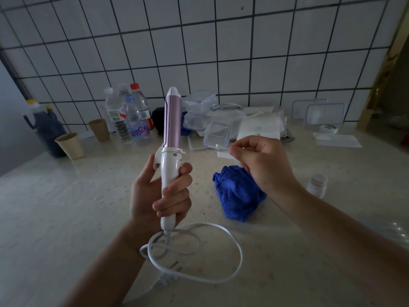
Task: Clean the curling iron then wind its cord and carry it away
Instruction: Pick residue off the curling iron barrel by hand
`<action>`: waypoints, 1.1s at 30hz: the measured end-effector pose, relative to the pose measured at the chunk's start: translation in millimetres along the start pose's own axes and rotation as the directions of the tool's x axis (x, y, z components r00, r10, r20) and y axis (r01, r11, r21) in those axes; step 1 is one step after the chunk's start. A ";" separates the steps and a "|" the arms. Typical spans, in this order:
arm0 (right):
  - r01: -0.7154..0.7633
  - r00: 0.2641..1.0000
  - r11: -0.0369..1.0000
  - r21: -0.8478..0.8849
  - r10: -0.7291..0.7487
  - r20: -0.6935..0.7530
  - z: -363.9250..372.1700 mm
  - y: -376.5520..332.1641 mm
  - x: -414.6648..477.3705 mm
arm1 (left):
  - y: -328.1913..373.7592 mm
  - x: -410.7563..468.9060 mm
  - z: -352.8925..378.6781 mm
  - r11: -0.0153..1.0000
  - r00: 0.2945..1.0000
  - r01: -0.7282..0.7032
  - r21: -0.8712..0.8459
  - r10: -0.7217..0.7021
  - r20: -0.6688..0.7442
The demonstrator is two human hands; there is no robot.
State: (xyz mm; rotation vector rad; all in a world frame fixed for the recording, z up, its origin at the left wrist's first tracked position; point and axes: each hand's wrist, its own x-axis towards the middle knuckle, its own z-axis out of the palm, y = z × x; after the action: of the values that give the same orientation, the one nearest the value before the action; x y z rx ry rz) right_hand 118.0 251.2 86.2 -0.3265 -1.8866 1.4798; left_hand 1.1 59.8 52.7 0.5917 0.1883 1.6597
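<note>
A loose white cord [199,251] sprawls on the counter [66,207] as the left hand [163,193] grips the upright curling iron [172,151]; the right hand [261,160] pinches a cotton swab [222,147], cleaning apparently underway, its tip next needing the barrel.

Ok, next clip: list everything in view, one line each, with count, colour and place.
curling iron: one, white handle, pink barrel, held upright
cord: one, white, looped on counter
cotton swab: one, white, in right hand
cloth: one, blue, bunched on counter
paper cups: two, tan, back left
bottles: about four, clear, by wall
dark jug: one, far left
clear containers: several, back centre and right
small white bottle: one, right
left hand: grips handle
right hand: pinches swab
</note>
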 end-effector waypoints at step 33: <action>0.094 0.991 0.991 0.100 -0.102 0.083 -11.7 -11.3 -1.7 | -4.0 5.7 -11.3 0.840 0.958 -0.017 0.542 0.169 -0.231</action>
State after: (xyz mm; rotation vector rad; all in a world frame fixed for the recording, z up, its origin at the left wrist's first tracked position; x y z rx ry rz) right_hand 129.5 255.4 97.1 -0.1238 -1.8649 1.5336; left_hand -1.2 68.3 42.8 0.7971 0.8612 1.7848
